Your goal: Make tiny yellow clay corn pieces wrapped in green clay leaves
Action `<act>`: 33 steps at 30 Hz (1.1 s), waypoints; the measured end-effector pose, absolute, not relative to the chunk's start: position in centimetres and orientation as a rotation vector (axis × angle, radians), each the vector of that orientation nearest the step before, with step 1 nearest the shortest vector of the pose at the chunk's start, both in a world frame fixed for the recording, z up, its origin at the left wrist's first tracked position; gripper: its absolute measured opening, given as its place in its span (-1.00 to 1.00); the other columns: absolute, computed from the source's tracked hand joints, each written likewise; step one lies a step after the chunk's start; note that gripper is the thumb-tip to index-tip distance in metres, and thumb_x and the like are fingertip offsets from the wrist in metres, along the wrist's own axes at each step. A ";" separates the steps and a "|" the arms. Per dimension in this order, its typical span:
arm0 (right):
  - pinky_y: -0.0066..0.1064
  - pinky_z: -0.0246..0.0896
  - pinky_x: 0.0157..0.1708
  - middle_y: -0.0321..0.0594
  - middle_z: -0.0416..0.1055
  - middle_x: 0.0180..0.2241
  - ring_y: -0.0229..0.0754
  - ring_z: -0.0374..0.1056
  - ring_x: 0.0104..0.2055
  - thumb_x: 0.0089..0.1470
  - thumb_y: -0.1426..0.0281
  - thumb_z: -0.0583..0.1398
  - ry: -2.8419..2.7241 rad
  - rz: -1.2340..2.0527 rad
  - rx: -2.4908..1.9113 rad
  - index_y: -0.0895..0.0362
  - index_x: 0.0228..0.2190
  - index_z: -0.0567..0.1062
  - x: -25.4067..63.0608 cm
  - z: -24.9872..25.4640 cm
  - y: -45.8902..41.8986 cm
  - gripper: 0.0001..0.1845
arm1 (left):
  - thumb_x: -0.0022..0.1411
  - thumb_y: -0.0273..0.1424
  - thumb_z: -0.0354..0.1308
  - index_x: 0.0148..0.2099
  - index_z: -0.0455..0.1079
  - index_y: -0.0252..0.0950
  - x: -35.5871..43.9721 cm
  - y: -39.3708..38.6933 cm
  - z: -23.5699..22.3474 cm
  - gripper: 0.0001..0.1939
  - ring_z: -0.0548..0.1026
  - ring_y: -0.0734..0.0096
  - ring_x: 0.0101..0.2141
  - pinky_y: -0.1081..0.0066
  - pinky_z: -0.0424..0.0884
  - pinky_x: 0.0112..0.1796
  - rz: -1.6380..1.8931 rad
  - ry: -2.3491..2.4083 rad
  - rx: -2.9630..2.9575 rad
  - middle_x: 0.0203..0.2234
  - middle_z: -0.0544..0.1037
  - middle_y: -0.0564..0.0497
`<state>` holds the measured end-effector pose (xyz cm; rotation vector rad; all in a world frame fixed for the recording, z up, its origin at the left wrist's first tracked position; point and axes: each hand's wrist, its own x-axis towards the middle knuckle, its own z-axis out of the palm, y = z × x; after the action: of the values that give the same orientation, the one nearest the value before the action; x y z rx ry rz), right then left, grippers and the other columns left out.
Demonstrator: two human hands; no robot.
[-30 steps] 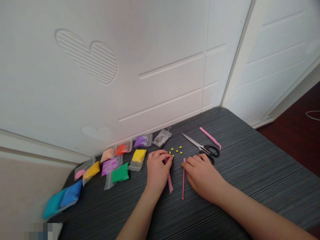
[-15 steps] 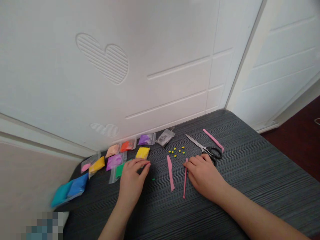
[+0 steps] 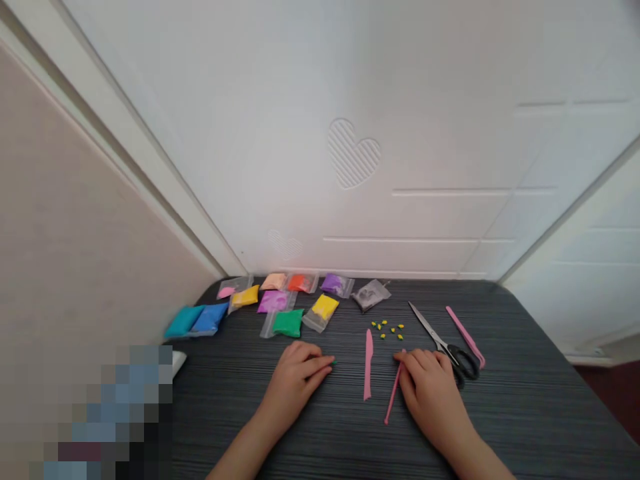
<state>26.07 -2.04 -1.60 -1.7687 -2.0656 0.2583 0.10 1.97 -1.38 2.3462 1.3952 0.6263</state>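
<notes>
My left hand [image 3: 300, 372] is low over the table, thumb and forefinger drawn together at a tiny green clay bit [image 3: 335, 362]. My right hand [image 3: 431, 390] rests on the table, its fingers closed over the upper end of a thin pink modelling stick [image 3: 393, 399]. Between the hands lies a pink plastic knife [image 3: 369, 367]. Behind it are several small yellow-and-green clay pieces [image 3: 383, 329]. Black-handled scissors [image 3: 435, 333] lie just beyond my right hand, their handles partly hidden by it.
Clay packs stand along the back left: a green pack [image 3: 288, 323], a yellow pack [image 3: 325, 307], a blue pack [image 3: 210, 319] and several others. A bent pink tool [image 3: 465, 335] lies right of the scissors. A white panel [image 3: 425, 207] rises behind the dark table [image 3: 330, 440].
The view has swung left. My left hand has come from beside the green clay bit to it, its fingertips closing. The pink stick has tilted under my right hand.
</notes>
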 end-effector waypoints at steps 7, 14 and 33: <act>-0.20 -0.06 -0.08 -0.22 0.37 -0.30 -0.14 0.24 -0.21 0.07 0.54 -0.03 -2.097 0.170 -1.764 0.07 -0.21 0.37 25.8 -1.1 -2.0 -0.71 | 0.13 -0.30 0.05 -0.23 0.47 -0.11 1.1 2.5 -0.9 -0.80 0.35 0.35 -0.29 0.31 0.24 -0.23 0.567 1.403 2.198 -0.38 0.46 0.01; -0.23 0.05 -0.17 -0.23 0.40 -0.33 -0.14 0.30 -0.28 0.01 0.59 -0.02 -2.118 -0.094 -1.734 0.02 -0.20 0.34 25.9 -2.2 -1.8 -0.65 | 0.08 -0.32 0.08 -0.21 0.47 -0.11 0.6 2.5 -0.8 -0.78 0.39 0.32 -0.28 0.31 0.26 -0.20 0.721 1.409 2.048 -0.36 0.48 0.00; -0.23 0.02 -0.12 -0.19 0.39 -0.27 -0.15 0.29 -0.20 0.04 0.62 -0.11 -2.120 -0.091 -1.749 0.09 -0.16 0.34 24.9 0.2 -2.8 -0.59 | 0.12 -0.41 -0.19 -0.60 0.04 -0.27 -1.4 2.4 -1.6 -0.75 0.17 0.49 -0.58 0.48 0.10 -0.50 1.272 1.622 1.534 -0.69 0.12 0.14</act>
<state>24.86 -2.81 0.17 -1.7487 -2.1199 -0.0908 -1.38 2.38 -1.59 1.5336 1.6224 1.2719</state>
